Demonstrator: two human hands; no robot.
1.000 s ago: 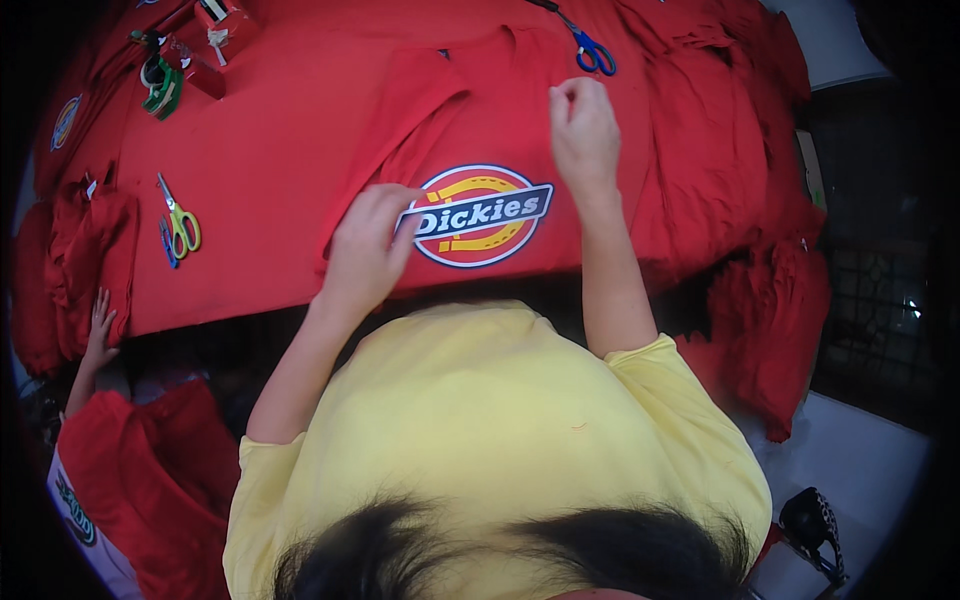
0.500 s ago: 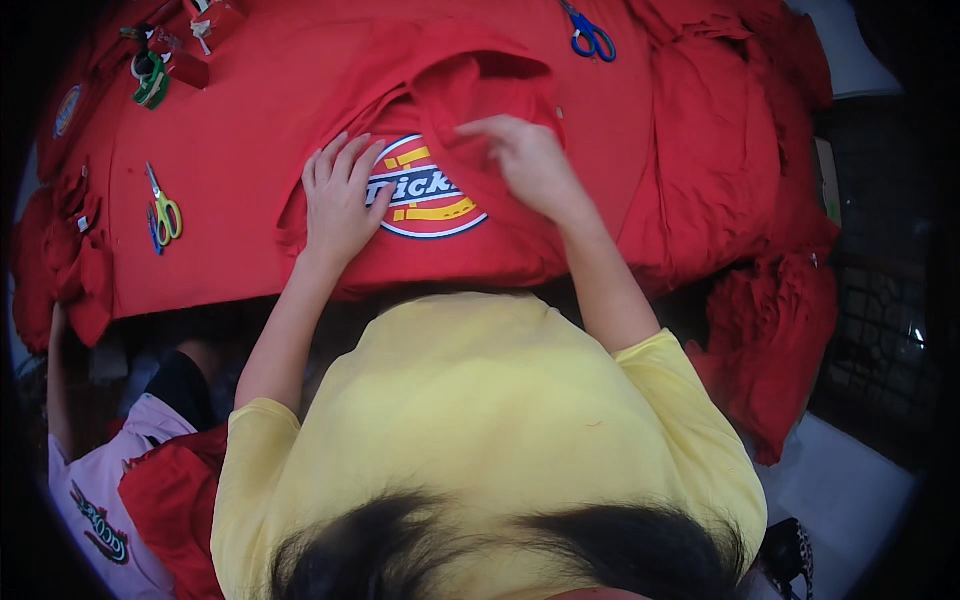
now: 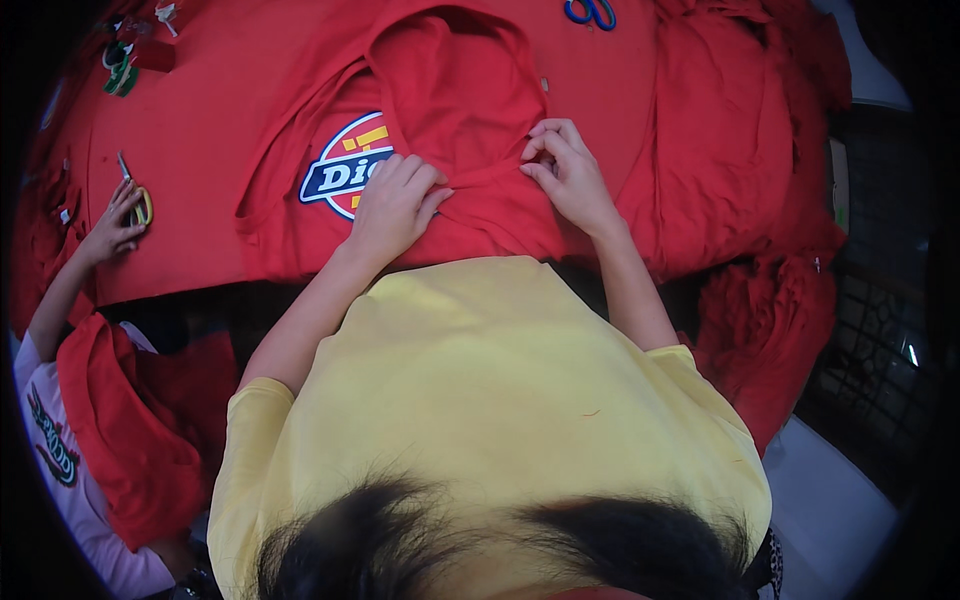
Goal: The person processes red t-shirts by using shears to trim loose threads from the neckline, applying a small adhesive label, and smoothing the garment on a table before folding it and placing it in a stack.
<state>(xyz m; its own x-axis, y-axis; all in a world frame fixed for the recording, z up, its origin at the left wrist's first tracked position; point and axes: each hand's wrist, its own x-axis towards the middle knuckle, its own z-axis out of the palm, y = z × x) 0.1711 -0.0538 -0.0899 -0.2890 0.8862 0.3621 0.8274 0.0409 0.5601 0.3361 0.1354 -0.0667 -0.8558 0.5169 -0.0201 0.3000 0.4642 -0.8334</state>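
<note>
A red shirt [image 3: 470, 110] with a round printed emblem [image 3: 341, 178] in blue, white, red and yellow lies spread in front of me, one of its openings turned toward the far side. My left hand [image 3: 393, 207] is closed, pinching the shirt's edge just right of the emblem and covering part of the print. At the right end of the same edge, my right hand [image 3: 570, 172] pinches the cloth between thumb and fingers. A strip of the edge runs between both hands.
On the left, a co-worker's hand [image 3: 114, 229] rests by yellow-handled scissors [image 3: 142, 205]. Blue-handled scissors [image 3: 592, 13] lie at the far edge. Green tape dispenser-like item [image 3: 121, 78] sits far left. Piled red garments [image 3: 720, 150] cover the right side and hang over the edge.
My left hand has moved right across the emblem onto the shirt's edge, and my right hand has come down to pinch it. The shirt shifted left. The co-worker's hand reached the yellow-handled scissors.
</note>
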